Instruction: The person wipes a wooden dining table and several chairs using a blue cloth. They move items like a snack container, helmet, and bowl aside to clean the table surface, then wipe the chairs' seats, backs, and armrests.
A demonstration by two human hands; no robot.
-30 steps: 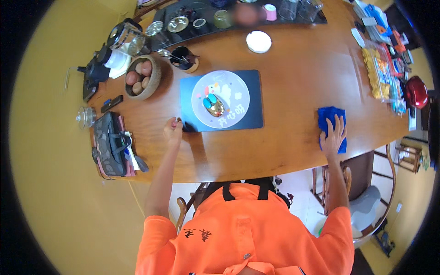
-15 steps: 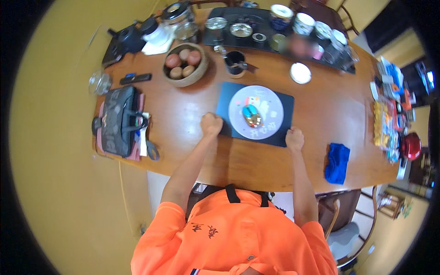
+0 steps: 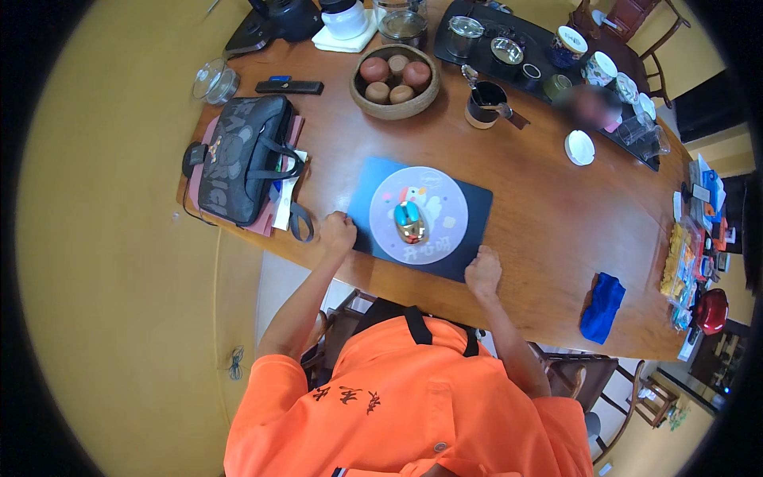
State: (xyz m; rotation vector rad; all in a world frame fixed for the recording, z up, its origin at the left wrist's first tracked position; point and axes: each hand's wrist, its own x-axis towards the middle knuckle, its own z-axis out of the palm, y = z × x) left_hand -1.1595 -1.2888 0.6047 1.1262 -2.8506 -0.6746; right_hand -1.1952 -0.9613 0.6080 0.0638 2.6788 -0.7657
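A dark blue rectangular mat lies on the wooden table near its front edge. On it is a round pale lavender pad with a cartoon print. A shiny teal and gold computer mouse rests on the round pad. My left hand is closed at the mat's left edge, fingers curled. At the mat's near right corner, my right hand is likewise closed on the edge. The fingertips of both hands are hidden from above.
A black bag lies at the left. Beyond the mat stand a bowl of round objects, a dark cup with utensils and a long black tray of tea ware. A blue cloth lies right, past it a clear food box.
My view has shifted. The mat, carrying pad and mouse, has moved toward me and left across the table, away from the cup; both hands have moved with it, still at its edges.
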